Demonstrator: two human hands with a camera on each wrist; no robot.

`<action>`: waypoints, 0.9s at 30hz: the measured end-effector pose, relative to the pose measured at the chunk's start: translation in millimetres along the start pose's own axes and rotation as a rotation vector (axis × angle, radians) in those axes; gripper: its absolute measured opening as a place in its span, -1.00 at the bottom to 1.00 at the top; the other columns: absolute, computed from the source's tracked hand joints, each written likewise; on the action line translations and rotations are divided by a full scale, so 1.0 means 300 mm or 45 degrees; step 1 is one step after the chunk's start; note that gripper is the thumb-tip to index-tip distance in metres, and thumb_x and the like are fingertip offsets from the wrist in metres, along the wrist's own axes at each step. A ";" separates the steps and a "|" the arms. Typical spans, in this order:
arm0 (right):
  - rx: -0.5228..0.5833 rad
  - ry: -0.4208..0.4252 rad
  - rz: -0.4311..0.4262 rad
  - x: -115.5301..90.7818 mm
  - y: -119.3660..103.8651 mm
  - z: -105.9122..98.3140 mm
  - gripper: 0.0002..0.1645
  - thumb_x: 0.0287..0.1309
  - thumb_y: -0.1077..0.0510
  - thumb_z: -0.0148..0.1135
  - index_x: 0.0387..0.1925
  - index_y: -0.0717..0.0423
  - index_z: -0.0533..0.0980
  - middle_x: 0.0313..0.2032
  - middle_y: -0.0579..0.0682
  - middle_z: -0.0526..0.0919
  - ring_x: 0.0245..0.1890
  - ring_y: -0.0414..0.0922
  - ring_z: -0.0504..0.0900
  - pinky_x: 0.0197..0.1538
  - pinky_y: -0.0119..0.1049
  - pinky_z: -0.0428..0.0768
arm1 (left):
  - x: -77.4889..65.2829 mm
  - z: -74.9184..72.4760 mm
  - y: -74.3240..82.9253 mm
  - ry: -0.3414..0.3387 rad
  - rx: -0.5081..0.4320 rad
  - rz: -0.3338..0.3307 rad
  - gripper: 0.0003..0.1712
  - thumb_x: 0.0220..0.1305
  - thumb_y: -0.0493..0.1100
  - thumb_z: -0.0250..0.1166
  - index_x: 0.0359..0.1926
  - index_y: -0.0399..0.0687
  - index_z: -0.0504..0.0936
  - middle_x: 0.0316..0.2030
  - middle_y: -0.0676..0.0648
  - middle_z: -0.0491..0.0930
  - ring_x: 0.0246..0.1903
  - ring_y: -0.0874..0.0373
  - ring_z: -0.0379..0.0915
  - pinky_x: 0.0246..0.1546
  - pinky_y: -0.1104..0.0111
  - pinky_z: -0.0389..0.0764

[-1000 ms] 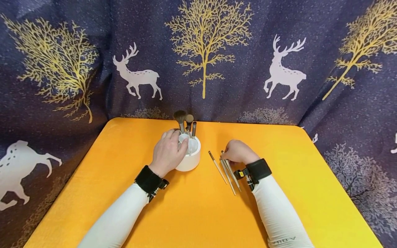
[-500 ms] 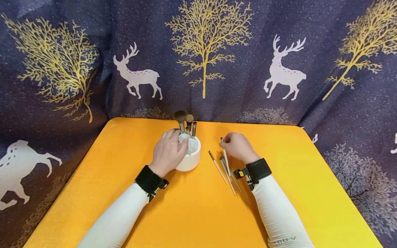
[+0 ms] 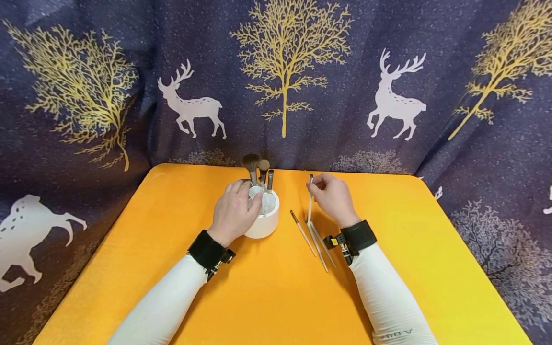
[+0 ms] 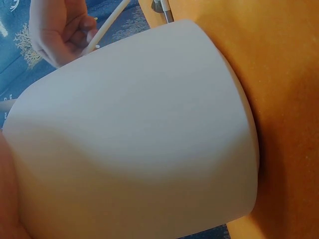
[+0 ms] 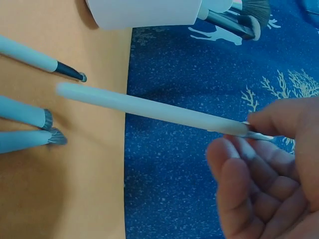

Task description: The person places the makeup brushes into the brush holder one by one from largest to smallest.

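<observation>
My left hand [image 3: 234, 208] grips the white round brush holder [image 3: 262, 229] from its left side, thumb lying along the near rim. Several makeup brushes [image 3: 251, 165] stand in its far compartments, bristles up, while the near compartments hold none. In the left wrist view the holder's smooth wall [image 4: 139, 114] fills most of the picture. My right hand [image 3: 337, 197] pinches a slim makeup brush [image 3: 310, 206] near its bristle end, between thumb and fingertips. Its pale handle [image 5: 149, 107] points down, over the loose brushes. The bristles are mostly hidden by my fingers in the right wrist view.
Three more brushes lie on the orange table [image 3: 267, 297] right of the holder: one apart [image 3: 303, 233] and two close together, including the longer-looking one [image 3: 320, 251]. A dark curtain [image 3: 319, 143] with deer and trees hangs behind the table's far edge.
My right hand has picked one brush out of the loose group and lifted it up and away from me, turning it more upright. My left hand and the holder have not moved.
</observation>
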State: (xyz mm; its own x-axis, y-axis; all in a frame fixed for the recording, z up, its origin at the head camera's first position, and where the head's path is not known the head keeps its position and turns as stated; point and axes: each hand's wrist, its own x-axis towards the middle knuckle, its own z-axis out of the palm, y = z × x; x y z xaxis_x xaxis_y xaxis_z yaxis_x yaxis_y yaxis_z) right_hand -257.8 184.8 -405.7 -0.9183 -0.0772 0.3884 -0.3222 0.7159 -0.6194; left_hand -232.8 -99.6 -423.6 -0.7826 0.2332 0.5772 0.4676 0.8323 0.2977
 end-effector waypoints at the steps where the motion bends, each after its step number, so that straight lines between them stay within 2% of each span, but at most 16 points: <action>1: 0.008 0.024 -0.014 0.001 0.000 0.001 -0.77 0.30 -0.15 0.21 -0.27 -0.11 0.57 -0.55 -0.20 0.58 -0.59 -0.25 0.53 -0.47 -0.18 0.46 | 0.000 0.000 0.000 -0.002 -0.002 -0.002 -0.25 0.46 0.25 -0.16 0.15 -0.35 0.52 0.10 -0.26 0.51 0.00 -0.13 0.39 -0.05 0.08 0.53; 9: 0.057 0.217 -0.170 -0.001 -0.019 0.007 -0.80 0.30 -0.14 0.22 -0.28 -0.14 0.55 -0.51 -0.27 0.56 -0.54 -0.31 0.49 -0.47 -0.24 0.45 | -0.007 -0.005 -0.003 -0.013 -0.013 -0.014 -0.25 0.47 0.24 -0.15 0.15 -0.36 0.52 0.10 -0.27 0.51 0.00 -0.14 0.39 -0.03 0.07 0.52; 17: 0.126 0.365 -0.327 -0.002 -0.047 0.000 -0.84 0.29 -0.06 0.25 -0.26 -0.09 0.56 -0.44 -0.28 0.58 -0.46 -0.33 0.53 -0.40 -0.30 0.52 | -0.011 -0.002 -0.003 -0.011 0.007 -0.009 -0.25 0.48 0.24 -0.16 0.16 -0.36 0.52 0.10 -0.27 0.52 0.01 -0.14 0.40 -0.02 0.06 0.52; 27: 0.231 0.469 -0.460 -0.003 -0.077 -0.011 -0.85 0.27 0.00 0.29 -0.23 -0.04 0.59 -0.45 -0.27 0.60 -0.50 -0.32 0.51 -0.45 -0.28 0.51 | -0.003 -0.002 0.004 -0.009 -0.001 -0.005 -0.26 0.46 0.23 -0.14 0.16 -0.35 0.52 0.10 -0.26 0.52 -0.02 -0.12 0.40 -0.05 0.07 0.53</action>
State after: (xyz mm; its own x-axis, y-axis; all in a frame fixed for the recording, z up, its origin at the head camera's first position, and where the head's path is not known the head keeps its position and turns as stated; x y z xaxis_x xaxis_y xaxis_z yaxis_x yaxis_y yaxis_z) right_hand -248.8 170.7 -389.4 -0.6111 -0.0244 0.7912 -0.6664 0.5551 -0.4977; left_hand -231.3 -99.2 -423.5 -0.7872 0.2335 0.5708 0.4650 0.8327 0.3007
